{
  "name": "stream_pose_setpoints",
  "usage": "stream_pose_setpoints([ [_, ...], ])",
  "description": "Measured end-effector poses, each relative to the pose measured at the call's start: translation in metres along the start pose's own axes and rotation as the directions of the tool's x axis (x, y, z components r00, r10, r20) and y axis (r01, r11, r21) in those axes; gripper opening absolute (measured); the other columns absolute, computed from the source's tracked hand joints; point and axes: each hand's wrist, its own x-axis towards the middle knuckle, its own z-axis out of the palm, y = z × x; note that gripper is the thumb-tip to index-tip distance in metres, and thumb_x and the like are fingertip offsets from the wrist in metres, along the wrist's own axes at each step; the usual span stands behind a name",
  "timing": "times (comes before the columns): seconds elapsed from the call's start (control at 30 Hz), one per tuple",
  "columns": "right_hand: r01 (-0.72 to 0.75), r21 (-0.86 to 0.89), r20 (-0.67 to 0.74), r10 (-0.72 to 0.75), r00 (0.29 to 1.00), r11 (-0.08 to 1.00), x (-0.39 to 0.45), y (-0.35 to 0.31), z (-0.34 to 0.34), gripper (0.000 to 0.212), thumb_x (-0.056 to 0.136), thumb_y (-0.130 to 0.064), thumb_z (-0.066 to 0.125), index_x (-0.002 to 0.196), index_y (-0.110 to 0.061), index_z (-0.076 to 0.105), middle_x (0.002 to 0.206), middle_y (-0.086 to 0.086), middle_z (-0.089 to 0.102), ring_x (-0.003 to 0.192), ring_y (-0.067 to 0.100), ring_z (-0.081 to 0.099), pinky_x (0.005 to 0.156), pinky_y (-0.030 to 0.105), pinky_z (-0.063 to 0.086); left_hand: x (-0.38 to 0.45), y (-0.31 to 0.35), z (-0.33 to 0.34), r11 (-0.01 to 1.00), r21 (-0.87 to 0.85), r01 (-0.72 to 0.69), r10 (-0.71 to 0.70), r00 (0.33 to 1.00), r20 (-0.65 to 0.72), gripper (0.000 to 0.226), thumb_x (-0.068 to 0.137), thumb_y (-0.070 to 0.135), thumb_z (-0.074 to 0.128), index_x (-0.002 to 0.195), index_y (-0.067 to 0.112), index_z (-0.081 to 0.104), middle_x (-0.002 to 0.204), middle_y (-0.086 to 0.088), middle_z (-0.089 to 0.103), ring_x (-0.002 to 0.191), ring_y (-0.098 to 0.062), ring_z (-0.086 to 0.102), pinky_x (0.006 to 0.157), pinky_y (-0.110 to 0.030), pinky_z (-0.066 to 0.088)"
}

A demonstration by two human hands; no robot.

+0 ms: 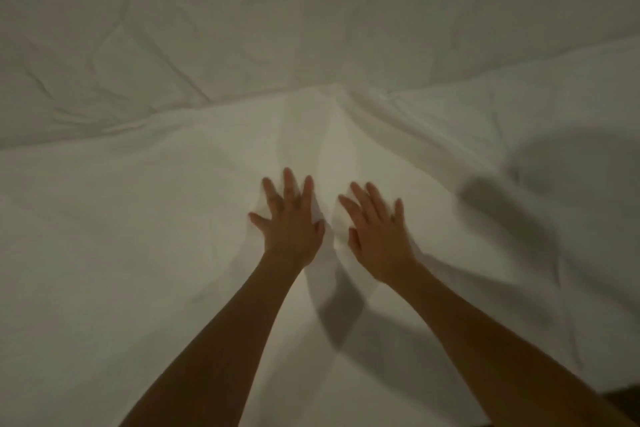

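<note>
White sheet (145, 225) fills the whole head view, smoother near the person and creased farther off. Left hand (291, 225) and right hand (379, 239) lie flat on it side by side, fingers (288, 184) straight and spread, gripping nothing. A raised fold (329, 149) runs on from the gap between the hands, beyond the fingertips. To smooth it well, I would press lightly with the palms and sweep them apart, so the cloth does not bunch ahead.

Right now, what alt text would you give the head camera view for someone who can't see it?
A person's left hand and right hand lie flat, fingers spread, side by side on a white sheet. A wrinkled ridge crosses the sheet beyond the hands; dark shadows fall to the right.
</note>
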Motion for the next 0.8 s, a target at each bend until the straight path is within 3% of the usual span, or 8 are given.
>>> stream_pose_setpoints([
  [0.07,-0.085,0.002,0.041,0.085,0.996,0.996,-0.013,0.000,0.003,0.052,0.096,-0.037,0.025,0.146,-0.026,0.036,0.156,0.007,0.028,0.144,0.030,0.024,0.100,0.071,0.030,-0.011,0.009,0.000,1.000,0.002,-0.009,0.009,0.999,0.046,0.080,0.095,0.057,0.035,0.151,0.028,-0.015,0.156,-0.008,-0.027,0.141,-0.044,-0.022,0.106,-0.070,0.022],
  [0.2,-0.088,0.068,0.083,0.083,0.993,0.994,-0.010,-0.005,-0.011,0.059,0.099,-0.031,0.039,0.152,-0.033,0.013,0.162,-0.001,-0.003,0.149,0.023,-0.006,0.111,0.064,0.019,-0.036,0.022,0.002,0.999,-0.009,-0.052,0.053,0.987,0.150,0.088,0.090,0.065,0.040,0.151,0.030,-0.013,0.157,-0.006,-0.026,0.141,-0.044,-0.022,0.105,-0.068,0.024],
  [0.4,-0.276,0.138,0.072,0.269,0.961,0.951,-0.050,0.016,-0.028,0.054,0.097,-0.025,0.042,0.148,-0.027,0.025,0.161,-0.001,0.002,0.147,0.025,0.005,0.112,0.060,0.020,-0.062,0.022,0.015,0.993,0.047,-0.104,0.086,0.955,0.282,0.095,0.088,0.057,0.054,0.152,0.032,-0.013,0.155,-0.009,-0.031,0.138,-0.051,-0.021,0.104,-0.064,0.035],
  [0.5,-0.380,0.137,0.191,0.352,0.916,0.915,-0.079,0.067,-0.031,0.056,0.097,-0.027,0.041,0.150,-0.028,0.021,0.160,-0.004,0.004,0.146,0.024,0.009,0.115,0.056,0.017,-0.059,0.027,0.008,0.990,0.107,-0.089,0.049,0.942,0.331,0.097,0.086,0.058,0.057,0.152,0.032,-0.009,0.156,-0.013,-0.027,0.139,-0.055,-0.012,0.104,-0.061,0.035],
  [0.57,-0.382,0.144,0.317,0.323,0.892,0.913,-0.094,0.100,-0.028,0.064,0.095,-0.026,0.044,0.151,-0.033,0.015,0.161,-0.006,0.001,0.147,0.021,0.010,0.115,0.055,0.017,-0.050,0.035,0.001,0.974,0.209,-0.086,0.004,0.931,0.366,0.095,0.086,0.060,0.055,0.152,0.030,-0.006,0.156,-0.017,-0.022,0.139,-0.056,0.001,0.106,-0.059,0.034],
  [0.63,-0.325,0.124,0.400,0.252,0.881,0.938,-0.099,0.120,-0.026,0.070,0.094,-0.024,0.046,0.152,-0.036,0.009,0.161,-0.007,-0.005,0.148,0.019,0.008,0.115,0.057,0.017,-0.038,0.044,-0.007,0.965,0.257,-0.045,-0.071,0.903,0.423,0.091,0.086,0.055,0.057,0.153,0.030,0.001,0.157,-0.020,-0.012,0.139,-0.051,0.017,0.107,-0.056,0.035],
  [0.7,-0.258,0.088,0.445,0.194,0.874,0.962,-0.096,0.129,-0.027,0.070,0.095,-0.025,0.046,0.153,-0.035,0.007,0.161,-0.007,-0.006,0.148,0.018,0.010,0.114,0.059,0.015,-0.026,0.059,-0.020,0.974,0.226,-0.001,-0.104,0.886,0.452,0.082,0.081,0.046,0.062,0.151,0.030,0.021,0.154,-0.018,0.020,0.134,-0.039,0.036,0.105,-0.049,0.041],
  [0.8,-0.166,0.058,0.477,0.119,0.871,0.984,-0.086,0.138,-0.027,0.064,0.096,-0.032,0.043,0.152,-0.032,0.012,0.161,-0.004,0.001,0.146,0.018,0.018,0.111,0.064,0.016,-0.014,0.099,-0.041,0.982,0.189,-0.003,-0.067,0.929,0.363,0.051,0.088,0.036,0.056,0.135,0.017,0.049,0.129,-0.009,0.057,0.117,-0.027,0.056,0.096,-0.037,0.048],
])
